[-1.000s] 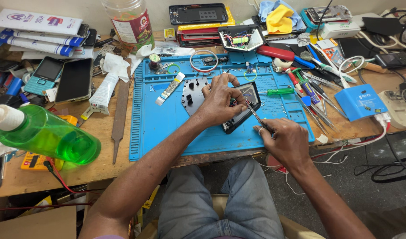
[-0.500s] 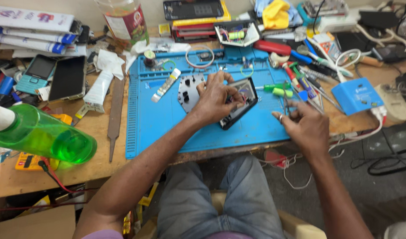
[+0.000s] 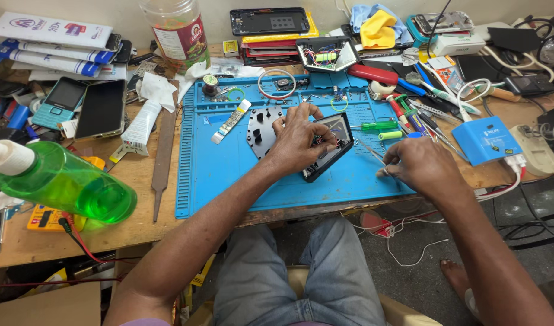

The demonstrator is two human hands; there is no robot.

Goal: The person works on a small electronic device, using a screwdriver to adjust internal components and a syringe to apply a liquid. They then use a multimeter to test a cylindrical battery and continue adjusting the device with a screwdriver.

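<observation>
Here the small black device (image 3: 325, 145) lies open on the blue mat (image 3: 229, 175), with its wires showing inside. A grey plate (image 3: 260, 130) lies loose beside it, so the opening up looks done, and the fixing inside looks unfinished. The left hand (image 3: 298, 139) rests on the device, fingers curled and pressing it down. The right hand (image 3: 422, 166) sits at the mat's right edge, fingers pinched together on thin metal tweezers (image 3: 370, 151) that point toward the device.
</observation>
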